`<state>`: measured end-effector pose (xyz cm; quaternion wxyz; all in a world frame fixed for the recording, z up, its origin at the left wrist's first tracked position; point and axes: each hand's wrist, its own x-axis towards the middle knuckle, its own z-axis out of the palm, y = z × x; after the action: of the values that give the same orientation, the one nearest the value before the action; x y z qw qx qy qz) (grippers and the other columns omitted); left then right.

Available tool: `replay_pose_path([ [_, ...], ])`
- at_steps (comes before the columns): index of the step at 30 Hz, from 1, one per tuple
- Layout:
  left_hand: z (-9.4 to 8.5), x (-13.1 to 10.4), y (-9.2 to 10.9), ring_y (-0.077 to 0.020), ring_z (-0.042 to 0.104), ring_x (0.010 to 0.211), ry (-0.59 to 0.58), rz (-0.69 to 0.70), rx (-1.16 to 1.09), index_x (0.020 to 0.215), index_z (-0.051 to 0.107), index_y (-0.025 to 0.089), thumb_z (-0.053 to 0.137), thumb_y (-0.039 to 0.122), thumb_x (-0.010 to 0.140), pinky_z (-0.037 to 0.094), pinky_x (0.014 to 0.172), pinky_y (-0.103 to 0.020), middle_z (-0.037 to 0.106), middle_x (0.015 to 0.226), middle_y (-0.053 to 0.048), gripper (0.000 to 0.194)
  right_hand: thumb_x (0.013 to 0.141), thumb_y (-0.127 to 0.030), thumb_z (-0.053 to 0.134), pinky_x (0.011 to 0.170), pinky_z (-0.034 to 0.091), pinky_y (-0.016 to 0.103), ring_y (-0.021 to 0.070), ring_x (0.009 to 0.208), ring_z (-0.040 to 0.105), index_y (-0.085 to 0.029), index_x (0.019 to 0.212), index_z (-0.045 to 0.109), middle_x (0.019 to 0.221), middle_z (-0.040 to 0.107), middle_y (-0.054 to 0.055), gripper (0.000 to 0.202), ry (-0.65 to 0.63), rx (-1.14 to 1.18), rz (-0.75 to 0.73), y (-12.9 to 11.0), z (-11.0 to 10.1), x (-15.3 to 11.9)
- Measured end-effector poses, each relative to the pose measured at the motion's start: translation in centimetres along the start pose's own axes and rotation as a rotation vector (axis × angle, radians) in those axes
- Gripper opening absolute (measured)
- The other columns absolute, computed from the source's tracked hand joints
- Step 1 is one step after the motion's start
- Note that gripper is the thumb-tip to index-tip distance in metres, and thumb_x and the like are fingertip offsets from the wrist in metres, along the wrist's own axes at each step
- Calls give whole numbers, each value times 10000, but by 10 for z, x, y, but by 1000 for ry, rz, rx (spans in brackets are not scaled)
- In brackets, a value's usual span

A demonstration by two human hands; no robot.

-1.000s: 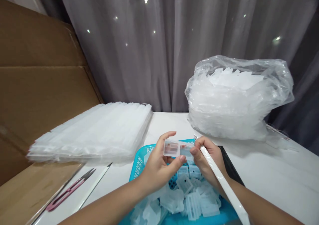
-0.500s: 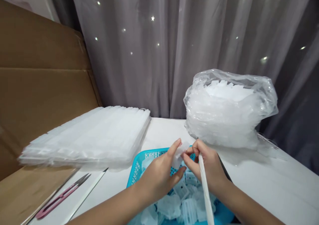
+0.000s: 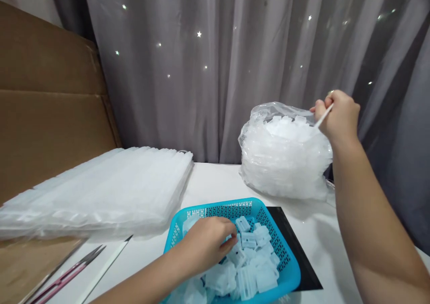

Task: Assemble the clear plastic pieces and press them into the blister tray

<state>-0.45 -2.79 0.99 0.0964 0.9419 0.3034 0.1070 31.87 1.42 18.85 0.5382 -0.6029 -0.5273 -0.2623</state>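
Note:
My left hand (image 3: 213, 241) is low over a blue plastic basket (image 3: 295, 275), its fingers curled and pressed together just above small translucent white plastic pieces (image 3: 247, 282). Whatever its fingertips may hold is hidden. My right hand (image 3: 341, 111) is raised at the upper right rim of a clear plastic bag (image 3: 268, 111). It is closed round a thin white stick (image 3: 324, 115), which slants down and left toward the bag. Stacked white pieces (image 3: 285, 127) show through the bag's top.
At the left lies a wide flat pack of white strips (image 3: 110, 192) in plastic. Pink-handled scissors (image 3: 67, 275) and a slim white dark-tipped tool (image 3: 107, 266) lie in front. A cardboard box (image 3: 50, 115) stands left, a black sheet (image 3: 302, 259) under the basket, a grey curtain (image 3: 188, 115) behind.
My right hand has moved up and right from the basket to the bag, carrying the stick. My left hand has lowered toward the pieces; the small white piece between the hands is out of sight.

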Motion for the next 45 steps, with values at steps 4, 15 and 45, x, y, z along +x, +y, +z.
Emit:
replay_pose_path([
  [4,1,-4,-5,-294,638,895,-164,-47,27,996,671,211,649,239,780,438,655,-303,684,948,-78,219,842,-264,525,540,400,242,160,629,633,-212,648,398,625,620,15,238,-560,300,-31,-28,-13,-87],
  [15,2,6,-20,-217,624,685,-391,-112,-40,877,691,244,649,271,787,298,515,-269,691,740,-3,102,790,-171,599,562,294,249,183,762,535,-192,826,482,805,584,22,124,-1514,242,-431,-47,43,-237],
  [45,14,21,-30,-180,551,876,151,-110,-467,964,487,197,554,182,798,470,652,-253,524,997,-40,180,817,-216,522,539,382,222,99,598,454,-237,757,276,795,550,-29,254,-850,952,433,-29,64,-250],
])
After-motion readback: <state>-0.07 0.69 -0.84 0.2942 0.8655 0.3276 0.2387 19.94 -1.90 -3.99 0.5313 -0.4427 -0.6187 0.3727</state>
